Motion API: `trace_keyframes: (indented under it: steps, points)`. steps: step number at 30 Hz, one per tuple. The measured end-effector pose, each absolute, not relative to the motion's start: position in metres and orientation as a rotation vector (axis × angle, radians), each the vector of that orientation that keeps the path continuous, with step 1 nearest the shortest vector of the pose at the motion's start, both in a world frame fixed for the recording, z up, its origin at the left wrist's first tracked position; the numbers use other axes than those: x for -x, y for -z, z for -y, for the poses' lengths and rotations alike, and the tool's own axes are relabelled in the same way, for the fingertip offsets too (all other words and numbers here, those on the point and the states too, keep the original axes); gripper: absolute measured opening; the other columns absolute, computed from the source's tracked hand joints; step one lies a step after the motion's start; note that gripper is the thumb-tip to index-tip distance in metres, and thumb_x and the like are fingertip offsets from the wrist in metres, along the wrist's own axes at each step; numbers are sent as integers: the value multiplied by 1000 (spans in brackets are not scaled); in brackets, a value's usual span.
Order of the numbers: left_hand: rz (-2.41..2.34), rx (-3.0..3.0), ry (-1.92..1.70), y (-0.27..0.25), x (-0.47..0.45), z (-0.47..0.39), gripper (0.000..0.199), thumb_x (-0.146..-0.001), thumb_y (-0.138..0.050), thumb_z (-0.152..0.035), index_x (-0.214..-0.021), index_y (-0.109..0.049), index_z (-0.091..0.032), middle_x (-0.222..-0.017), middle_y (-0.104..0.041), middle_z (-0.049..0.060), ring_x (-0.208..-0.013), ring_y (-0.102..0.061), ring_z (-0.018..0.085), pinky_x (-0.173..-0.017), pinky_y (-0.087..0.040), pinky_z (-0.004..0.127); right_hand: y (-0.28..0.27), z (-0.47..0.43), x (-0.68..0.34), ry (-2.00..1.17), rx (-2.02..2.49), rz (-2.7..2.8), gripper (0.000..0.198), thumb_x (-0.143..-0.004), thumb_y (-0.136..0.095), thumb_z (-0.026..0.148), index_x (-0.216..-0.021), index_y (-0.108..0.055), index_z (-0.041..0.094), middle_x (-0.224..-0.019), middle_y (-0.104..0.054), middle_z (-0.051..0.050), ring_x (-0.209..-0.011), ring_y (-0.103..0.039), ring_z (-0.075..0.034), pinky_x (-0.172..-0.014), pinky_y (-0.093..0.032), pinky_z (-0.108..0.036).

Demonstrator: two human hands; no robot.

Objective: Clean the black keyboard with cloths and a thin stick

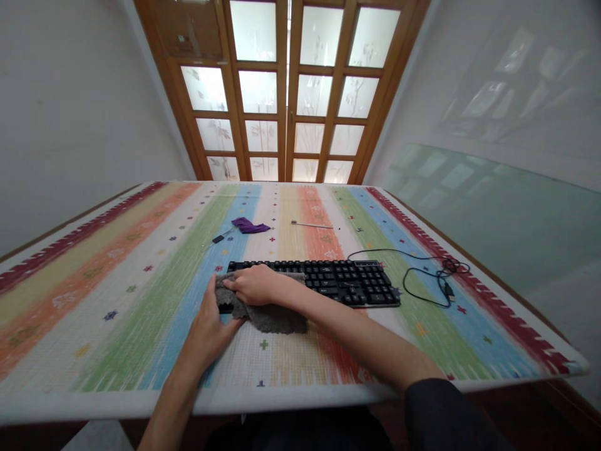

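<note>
My right grip (256, 285) holds a gray cloth (277, 318) against the black keyboard (352, 283) beneath. Beside it, my left grip (212, 322) clasps the keyboard's end.

left hand (210, 329): thumb spread from fingers | right hand (257, 285): palm down | right forearm (347, 326): slanting inward

The single view is worn on the head, looking forward and down from above the near edge of the worktop (159, 357). It stands close over the left hand (211, 329) and right hand (258, 284), well apart from the far edge and the doors (293, 94) beyond. The frame takes in both far corners and the near right one, while the near left corner falls outside.
</note>
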State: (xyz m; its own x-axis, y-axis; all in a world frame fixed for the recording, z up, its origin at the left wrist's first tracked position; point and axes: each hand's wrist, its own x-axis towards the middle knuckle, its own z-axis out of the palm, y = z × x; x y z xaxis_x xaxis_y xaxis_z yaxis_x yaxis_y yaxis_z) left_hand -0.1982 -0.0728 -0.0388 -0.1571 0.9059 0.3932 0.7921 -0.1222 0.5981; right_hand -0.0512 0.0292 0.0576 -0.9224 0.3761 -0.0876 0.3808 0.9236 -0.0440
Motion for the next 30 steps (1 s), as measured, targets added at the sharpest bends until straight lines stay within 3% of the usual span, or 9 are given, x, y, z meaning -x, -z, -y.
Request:
trace_keyframes:
  steps: [4, 9, 11, 14, 19, 30]
  points:
    - [-1980, -1960, -1138, 41, 200, 72, 101, -80, -71, -47, -158, -12, -20, -160, -30, 22, -143, -39, 38, -113, -38, 58, -66, -30, 46, 45, -551, -2938, 38, -98, -42, 20, -128, -65, 18, -112, -73, -16, -101, -71, -31, -79, -57, -44]
    - [-1957, -2138, -1028, 34, 197, 73, 74, -91, -60, -44, -155, -28, -26, -166, -20, 13, -148, -31, 34, -115, -36, 54, -71, -29, 27, 27, -608, -2887, 40, -101, -39, 24, -132, -64, 20, -109, -74, -18, -99, -72, -32, -77, -57, -44]
    - [-1954, -2170, -986, 33, 196, 73, 72, -93, -58, -45, -156, -27, -27, -166, -18, 11, -148, -31, 33, -116, -37, 53, -73, -28, 18, 27, -648, -2867, 41, -102, -37, 26, -133, -64, 20, -108, -74, -18, -99, -72, -32, -77, -57, -43]
    - [-1952, -2193, -955, 34, 198, 72, 76, -93, -58, -47, -158, -24, -26, -165, -23, 12, -147, -33, 33, -116, -37, 52, -75, -28, 3, 36, -690, -2835, 42, -102, -38, 27, -133, -65, 21, -108, -74, -18, -99, -72, -31, -77, -56, -41]
    - [-1923, -2232, -884, 35, 201, 71, 68, -94, -56, -48, -153, -37, -23, -158, -38, 12, -143, -41, 31, -117, -36, 51, -76, -32, -26, 66, -750, -2799, 41, -99, -41, 24, -129, -68, 24, -108, -75, -16, -99, -71, -29, -79, -55, -38]
    - [-1921, -2160, -917, 30, 198, 73, 69, -93, -57, -50, -153, -38, -22, -158, -38, 12, -143, -40, 31, -118, -33, 54, -71, -29, -84, 64, -884, -2788, 37, -94, -46, 21, -118, -74, 26, -102, -76, -14, -91, -71, -28, -74, -51, -36]
